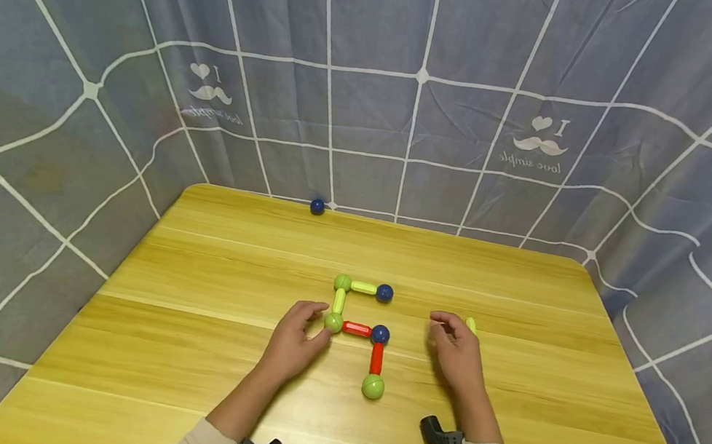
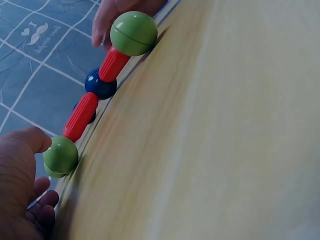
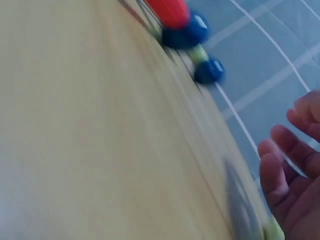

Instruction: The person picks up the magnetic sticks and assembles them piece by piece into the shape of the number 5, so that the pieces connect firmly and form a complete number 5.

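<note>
A linked figure of balls and rods lies on the table. Its lower left green ball [image 1: 333, 323] sits at the fingertips of my left hand [image 1: 295, 339]; in the left wrist view the thumb [image 2: 32, 139] is right at that ball, with loosely bent fingers beside it. A yellow-green rod [image 1: 339, 301] runs up to another green ball [image 1: 342, 283], then a second yellow-green rod [image 1: 364, 288] and a blue ball [image 1: 384, 293]. A red rod [image 1: 357, 329], blue ball [image 1: 380, 335], red rod [image 1: 376, 358] and green ball [image 1: 373, 386] complete it. My right hand [image 1: 456, 351] holds nothing, fingers relaxed.
Beside the right hand's fingers lies a loose yellow-green piece [image 1: 471, 326], partly hidden. One blue ball [image 1: 317, 206] stands at the table's far edge. A grey curtain [image 1: 368, 113] with white lines surrounds the wooden table [image 1: 183, 349].
</note>
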A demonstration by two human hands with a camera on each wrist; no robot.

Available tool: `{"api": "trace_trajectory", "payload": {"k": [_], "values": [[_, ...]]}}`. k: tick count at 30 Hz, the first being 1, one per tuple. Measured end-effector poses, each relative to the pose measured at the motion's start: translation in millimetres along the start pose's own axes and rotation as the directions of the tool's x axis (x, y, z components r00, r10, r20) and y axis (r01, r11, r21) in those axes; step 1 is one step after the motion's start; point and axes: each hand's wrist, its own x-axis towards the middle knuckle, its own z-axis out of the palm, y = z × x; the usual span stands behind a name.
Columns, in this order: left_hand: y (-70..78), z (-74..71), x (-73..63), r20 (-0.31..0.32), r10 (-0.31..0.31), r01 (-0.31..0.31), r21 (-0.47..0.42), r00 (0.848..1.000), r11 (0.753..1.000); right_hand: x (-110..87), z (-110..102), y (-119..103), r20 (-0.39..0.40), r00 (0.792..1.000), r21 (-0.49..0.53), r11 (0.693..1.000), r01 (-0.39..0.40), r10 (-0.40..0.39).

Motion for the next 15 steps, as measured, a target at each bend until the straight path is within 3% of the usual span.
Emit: {"api": "trace_trajectory", "payload": {"k": [8,11,15], "values": [[-6.8,-1.7,6.1,0.027,-0.010,0.008,0.051,1.000,0.999,6.9,-37,15,-0.195,0.981,-0.141,0.989,-0.039,0.011],[-7.4,-1.3,11.3,0.044,-0.013,0.010,0.075,0.999,0.997,7.8,-44,18,-0.207,0.977,-0.150,0.985,-0.081,0.049],[-8.6,-1.1,15.8,0.072,0.008,-0.016,0.103,0.997,0.995,8.7,-47,21,-0.167,0.979,-0.163,0.976,-0.148,0.120]]}}
